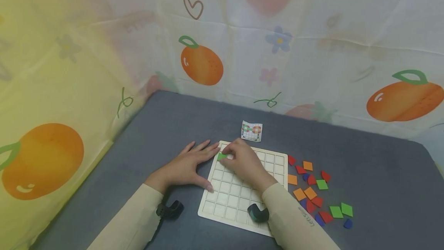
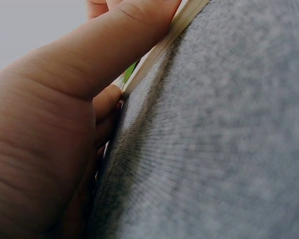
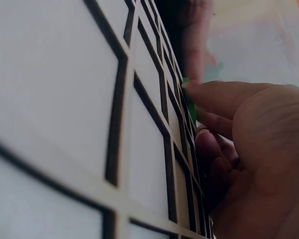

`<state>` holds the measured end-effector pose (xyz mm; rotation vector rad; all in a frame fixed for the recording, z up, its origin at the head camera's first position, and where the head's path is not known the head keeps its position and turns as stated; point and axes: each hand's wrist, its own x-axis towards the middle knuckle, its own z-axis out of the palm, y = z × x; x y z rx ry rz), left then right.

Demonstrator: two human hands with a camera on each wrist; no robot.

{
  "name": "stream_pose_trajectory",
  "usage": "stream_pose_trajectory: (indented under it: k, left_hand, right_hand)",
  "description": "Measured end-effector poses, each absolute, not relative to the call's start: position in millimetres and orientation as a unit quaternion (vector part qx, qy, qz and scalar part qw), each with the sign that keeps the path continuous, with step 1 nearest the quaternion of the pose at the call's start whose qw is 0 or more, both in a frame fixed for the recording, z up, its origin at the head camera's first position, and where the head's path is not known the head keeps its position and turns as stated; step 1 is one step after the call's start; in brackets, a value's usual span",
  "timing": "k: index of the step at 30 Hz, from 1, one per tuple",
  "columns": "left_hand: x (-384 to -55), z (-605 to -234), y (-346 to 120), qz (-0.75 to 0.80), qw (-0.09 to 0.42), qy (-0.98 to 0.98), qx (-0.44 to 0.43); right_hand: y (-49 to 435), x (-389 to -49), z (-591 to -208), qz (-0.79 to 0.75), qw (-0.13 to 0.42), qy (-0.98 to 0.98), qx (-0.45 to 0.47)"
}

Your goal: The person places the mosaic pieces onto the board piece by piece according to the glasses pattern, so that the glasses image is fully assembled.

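A pale grid board [image 1: 229, 214] of square cells lies on the grey table, tilted slightly in the head view. At its top-left corner my right hand [image 1: 247, 164] pinches a green tile [image 1: 222, 157] between thumb and forefinger, low over a cell. The right wrist view shows the thumb tip against the green tile [image 3: 191, 107], the rest of it hidden by fingers. My left hand [image 1: 185, 166] spreads along the board's left side, fingertips near the upper corner and thumb on the edge. In the left wrist view that thumb [image 2: 124, 40] lies along the board's rim [image 2: 157, 52].
Right of the board lie several loose tiles: orange squares [image 1: 307, 166], red pieces [image 1: 325, 217], green diamonds [image 1: 336, 211] and blue pieces [image 1: 348, 223]. A small printed pattern card [image 1: 251, 131] lies behind the board. A fruit-patterned cloth [image 1: 236, 61] hangs along the table's back and left.
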<state>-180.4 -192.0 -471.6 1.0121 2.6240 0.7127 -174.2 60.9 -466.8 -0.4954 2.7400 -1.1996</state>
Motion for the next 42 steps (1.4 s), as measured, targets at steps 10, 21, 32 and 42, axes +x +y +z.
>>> stream_pose_trajectory:
  k: [10,21,32,42]
  left_hand:
    - [-179.7,-471.9,-192.6,0.249,0.119,0.896,0.347]
    - [-181.4,-475.6,-192.5,0.251,0.124,0.896,0.345]
    - [-181.1,-475.2,-193.3,0.252,0.125,0.894,0.35]
    - [-181.2,-473.7,-193.6,0.247,0.125,0.896,0.346]
  right_hand:
    - [64.4,-172.2,-464.6,-0.385,0.056,0.905,-0.17]
    - [65.1,-173.0,-463.5,-0.361,0.058,0.91,-0.195]
    - [72.1,-172.3,-456.9,-0.372,0.074,0.909,-0.174]
    - [79.4,-172.6,-452.7,-0.324,0.065,0.93,-0.161]
